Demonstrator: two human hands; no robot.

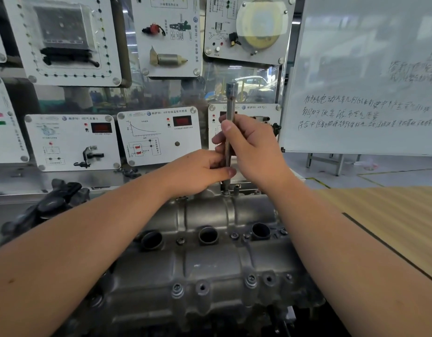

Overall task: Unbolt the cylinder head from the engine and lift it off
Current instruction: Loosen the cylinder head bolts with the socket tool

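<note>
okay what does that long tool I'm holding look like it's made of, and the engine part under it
Long tool: looks like polished steel, bright mirror-like glints along its shaft. Engine part: probably cast aluminium, dull grey with a slightly grainy surface and moulded ribs; the exact alloy cannot be told.

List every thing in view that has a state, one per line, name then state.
Extension bar: upright, lower end on a bolt at the head's far edge.
Right hand: grips the bar mid-shaft.
Left hand: pinches the bar lower down.
Cylinder head: on the engine, not lifted.
Near-edge bolts: seated in their holes.
Three round ports: open, nothing in them.
</note>
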